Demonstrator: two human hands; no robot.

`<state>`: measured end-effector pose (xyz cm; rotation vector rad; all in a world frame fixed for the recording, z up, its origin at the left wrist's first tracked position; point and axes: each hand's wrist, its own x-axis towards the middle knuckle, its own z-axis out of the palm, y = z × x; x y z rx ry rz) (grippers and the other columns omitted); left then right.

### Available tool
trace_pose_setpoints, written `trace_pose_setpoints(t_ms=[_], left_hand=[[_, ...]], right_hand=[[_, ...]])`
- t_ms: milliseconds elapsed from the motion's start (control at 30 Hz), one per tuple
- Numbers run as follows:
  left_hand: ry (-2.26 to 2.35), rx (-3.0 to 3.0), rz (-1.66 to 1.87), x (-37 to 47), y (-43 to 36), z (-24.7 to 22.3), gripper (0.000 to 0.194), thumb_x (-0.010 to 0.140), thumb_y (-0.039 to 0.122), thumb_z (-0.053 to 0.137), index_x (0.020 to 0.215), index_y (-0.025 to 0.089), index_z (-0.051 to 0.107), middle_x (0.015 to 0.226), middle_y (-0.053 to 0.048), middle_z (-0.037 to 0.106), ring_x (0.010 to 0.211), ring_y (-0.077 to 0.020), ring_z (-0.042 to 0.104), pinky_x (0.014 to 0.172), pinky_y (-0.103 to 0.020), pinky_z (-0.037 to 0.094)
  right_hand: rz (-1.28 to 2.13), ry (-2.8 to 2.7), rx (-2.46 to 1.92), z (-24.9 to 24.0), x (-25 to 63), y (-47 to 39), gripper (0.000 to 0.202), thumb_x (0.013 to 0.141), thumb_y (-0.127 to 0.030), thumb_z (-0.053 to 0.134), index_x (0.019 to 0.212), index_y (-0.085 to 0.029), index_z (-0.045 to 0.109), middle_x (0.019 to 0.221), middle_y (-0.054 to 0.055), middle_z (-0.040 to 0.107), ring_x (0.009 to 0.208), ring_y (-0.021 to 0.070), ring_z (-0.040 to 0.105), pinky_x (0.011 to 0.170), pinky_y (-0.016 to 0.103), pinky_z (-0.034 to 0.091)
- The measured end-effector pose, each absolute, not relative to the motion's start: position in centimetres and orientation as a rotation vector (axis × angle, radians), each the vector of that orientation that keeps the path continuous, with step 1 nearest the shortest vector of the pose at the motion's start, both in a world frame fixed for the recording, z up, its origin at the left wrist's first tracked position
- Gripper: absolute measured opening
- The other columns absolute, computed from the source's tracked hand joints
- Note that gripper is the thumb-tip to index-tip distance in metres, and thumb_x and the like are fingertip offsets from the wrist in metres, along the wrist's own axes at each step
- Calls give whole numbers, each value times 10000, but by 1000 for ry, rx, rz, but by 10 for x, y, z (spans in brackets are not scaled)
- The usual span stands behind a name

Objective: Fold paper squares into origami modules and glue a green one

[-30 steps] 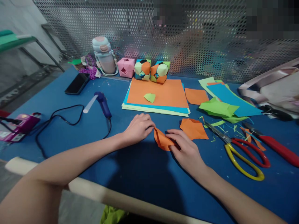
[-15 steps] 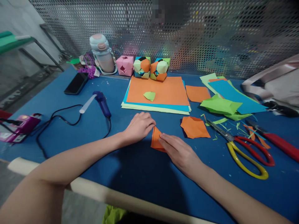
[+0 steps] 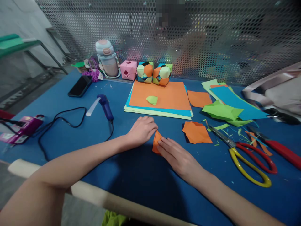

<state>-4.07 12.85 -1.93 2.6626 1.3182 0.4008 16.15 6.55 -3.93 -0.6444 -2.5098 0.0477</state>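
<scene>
I am pressing a small folded orange paper (image 3: 156, 142) flat against the blue table (image 3: 145, 175), just below the middle of the frame. My left hand (image 3: 142, 130) is lying loosely curled, fingertips touching the paper's upper left edge and pinning it rather than gripping it. My right hand (image 3: 180, 155) is lying open and flat, fingers stretched out over the paper's lower right part, covering most of it; nothing is being held inside either palm.

Just to the right of my right hand, a crumpled orange sheet (image 3: 197, 132) is lying apart from it. Further right, scissors with yellow and red handles (image 3: 244, 155) are lying among thin green paper trimmings (image 3: 222, 127). Above my hands, at the centre of the frame, a stack of coloured sheets (image 3: 162, 97) with orange on top is carrying a small green folded piece (image 3: 151, 99). Behind it, three paper cubes (image 3: 145, 70) are sitting against the perforated metal screen (image 3: 211, 37), beside a pale water bottle (image 3: 107, 59). At the left, a blue glue gun (image 3: 104, 105) with a black cord and a dark phone (image 3: 80, 85) are lying on the table. I am finding no writing or labels that can be read anywhere.
</scene>
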Motion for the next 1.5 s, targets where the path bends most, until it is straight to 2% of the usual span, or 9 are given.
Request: trace_pose_setpoints(t_ms=[133, 467, 600, 767, 1000, 1500], left_hand=[[1334, 2588, 457, -40, 130, -20, 245, 889, 212, 435, 888, 181, 678, 855, -45, 612, 828, -183, 511, 728, -314, 370], [1218, 2465, 496, -45, 135, -20, 221, 851, 167, 492, 931, 194, 696, 869, -34, 621, 881, -166, 548, 803, -301, 404], [1196, 2490, 457, -45, 137, -19, 207, 852, 181, 506, 917, 201, 701, 857, -36, 614, 879, -168, 549, 792, -298, 398], [1214, 2514, 486, -44, 137, -22, 206, 864, 203, 501, 906, 192, 702, 847, -38, 610, 873, -175, 546, 777, -302, 390], [1225, 2515, 496, -42, 137, -22, 202, 853, 188, 509, 892, 193, 707, 840, -35, 617, 865, -175, 551, 767, -304, 384], [1241, 2502, 473, -41, 137, -21, 206, 851, 191, 509, 908, 195, 707, 846, -40, 617, 866, -178, 547, 761, -302, 383]], right_hand=[[36, -2551, -616, -37, 160, 67, 353, 906, -39, 353, 1166, -85, 589, 1151, 177, 639, 1254, 275, 438, 986, 475, 458], [20, -2585, -588, -37, 161, 69, 340, 901, -18, 351, 1157, -38, 575, 1157, 206, 628, 1240, 274, 455, 967, 461, 479], [20, -2594, -572, -38, 162, 69, 323, 897, -18, 369, 1144, -10, 577, 1157, 226, 621, 1247, 292, 443, 962, 475, 479], [60, -2612, -596, -41, 164, 69, 351, 907, -28, 349, 1195, -40, 549, 1217, 207, 590, 1288, 271, 392, 988, 474, 458], [64, -2593, -585, -40, 162, 68, 353, 885, 7, 347, 1150, -13, 579, 1171, 217, 617, 1269, 279, 421, 984, 481, 460], [15, -2579, -726, -40, 153, 58, 355, 902, -19, 348, 1164, -50, 586, 1215, 169, 604, 1269, 260, 426, 1005, 466, 449]])
